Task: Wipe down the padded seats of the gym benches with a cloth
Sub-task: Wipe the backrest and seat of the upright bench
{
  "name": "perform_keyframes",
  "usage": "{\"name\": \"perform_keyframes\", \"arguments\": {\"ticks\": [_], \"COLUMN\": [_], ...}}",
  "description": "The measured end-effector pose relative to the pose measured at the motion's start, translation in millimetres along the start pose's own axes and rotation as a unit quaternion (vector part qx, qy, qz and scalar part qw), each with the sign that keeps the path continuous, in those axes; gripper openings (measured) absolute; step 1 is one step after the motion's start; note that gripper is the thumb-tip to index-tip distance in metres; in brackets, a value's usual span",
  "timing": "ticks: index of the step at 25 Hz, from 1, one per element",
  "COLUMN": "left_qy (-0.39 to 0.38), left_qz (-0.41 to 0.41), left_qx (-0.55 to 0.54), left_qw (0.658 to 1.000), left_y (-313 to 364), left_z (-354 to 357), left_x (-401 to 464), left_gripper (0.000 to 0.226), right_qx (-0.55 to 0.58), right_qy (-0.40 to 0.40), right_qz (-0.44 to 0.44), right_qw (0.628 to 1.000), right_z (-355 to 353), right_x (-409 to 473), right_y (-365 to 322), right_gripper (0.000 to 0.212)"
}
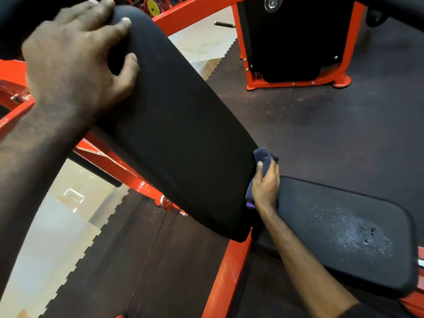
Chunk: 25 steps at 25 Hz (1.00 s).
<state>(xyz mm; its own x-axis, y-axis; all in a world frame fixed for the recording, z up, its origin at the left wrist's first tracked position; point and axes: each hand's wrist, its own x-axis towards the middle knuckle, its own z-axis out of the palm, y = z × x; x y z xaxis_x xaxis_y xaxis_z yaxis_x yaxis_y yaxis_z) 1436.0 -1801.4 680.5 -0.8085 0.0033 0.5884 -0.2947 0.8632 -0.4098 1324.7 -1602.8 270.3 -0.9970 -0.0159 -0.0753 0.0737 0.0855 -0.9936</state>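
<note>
The dark blue cloth (263, 158) is gripped in the right hand (266, 184), bunched and pressed against the lower end of the inclined black backrest pad (179, 125). The pad's long axis runs up and away to the left hand (75, 58), whose fingers are curled over its top edge. The worn, speckled seat pad (344, 232) lies just beside the right hand.

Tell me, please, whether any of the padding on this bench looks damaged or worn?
Yes: the flat seat pad has a scuffed, pale patch with several small holes near its right end. The long back pad looks intact.
</note>
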Motion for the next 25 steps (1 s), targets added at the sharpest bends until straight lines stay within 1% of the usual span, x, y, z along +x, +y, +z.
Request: {"name": "perform_keyframes", "arguments": {"ticks": [1, 3, 5, 6, 8, 11, 13, 14, 16, 18, 20, 21, 24, 25], "left_qy": [0.001, 0.004, 0.001, 0.001, 0.009, 0.012, 0.033, 0.04, 0.04, 0.039, 0.043, 0.045, 0.045, 0.048], "left_qz": [-0.001, -0.008, -0.009, -0.005, -0.001, -0.007, -0.018, -0.022, -0.021, -0.024, -0.031, -0.033, -0.029, -0.028], "left_qx": [-0.016, -0.024, -0.017, -0.016, -0.022, 0.011, 0.022, 0.026, 0.035, 0.037, 0.037, 0.036, 0.033, 0.032], "left_qw": [1.0, 1.0, 1.0, 1.0, 1.0, 1.0, 0.999, 0.999, 0.998, 0.998, 0.998, 0.998, 0.998, 0.998], "left_y": [-2, -5, -5, -4, -1, 9, 17, 20, 24, 25, 26, 25, 25, 25], "left_z": [2, 7, 10, 9, 3, -5, -12, -14, -17, -19, -18, -17, -20, -20], "left_x": [1, 1, 0, -1, 1, 1, -1, -2, -3, -3, -5, -5, -3, -2], "left_gripper": [0.067, 0.071, 0.07, 0.07, 0.068, 0.061, 0.056, 0.054, 0.052, 0.051, 0.051, 0.051, 0.05, 0.05], "right_qx": [-0.006, -0.027, -0.052, -0.058, -0.074, -0.051, -0.021, -0.01, -0.006, 0.002, 0.033, 0.039, 0.014, 0.001], "right_qy": [-0.008, -0.043, -0.103, -0.132, -0.174, -0.216, -0.239, -0.244, -0.253, -0.26, -0.252, -0.254, -0.235, -0.228], "right_qz": [-0.003, 0.048, 0.11, 0.126, 0.13, 0.086, 0.026, -0.007, -0.069, -0.113, -0.121, -0.11, -0.058, -0.04], "right_qw": [1.0, 0.998, 0.987, 0.981, 0.973, 0.971, 0.97, 0.97, 0.965, 0.959, 0.959, 0.96, 0.97, 0.973], "right_z": [2, 0, -5, -7, -10, -10, -2, 7, 26, 42, 45, 39, 17, 10], "right_x": [15, 54, 81, 90, 102, 106, 105, 106, 109, 108, 109, 107, 99, 96], "right_y": [-4, -17, -23, -24, -26, -50, -91, -116, -165, -197, -197, -188, -149, -142], "right_gripper": [0.043, 0.048, 0.058, 0.062, 0.067, 0.059, 0.049, 0.048, 0.055, 0.06, 0.062, 0.062, 0.071, 0.07]}}
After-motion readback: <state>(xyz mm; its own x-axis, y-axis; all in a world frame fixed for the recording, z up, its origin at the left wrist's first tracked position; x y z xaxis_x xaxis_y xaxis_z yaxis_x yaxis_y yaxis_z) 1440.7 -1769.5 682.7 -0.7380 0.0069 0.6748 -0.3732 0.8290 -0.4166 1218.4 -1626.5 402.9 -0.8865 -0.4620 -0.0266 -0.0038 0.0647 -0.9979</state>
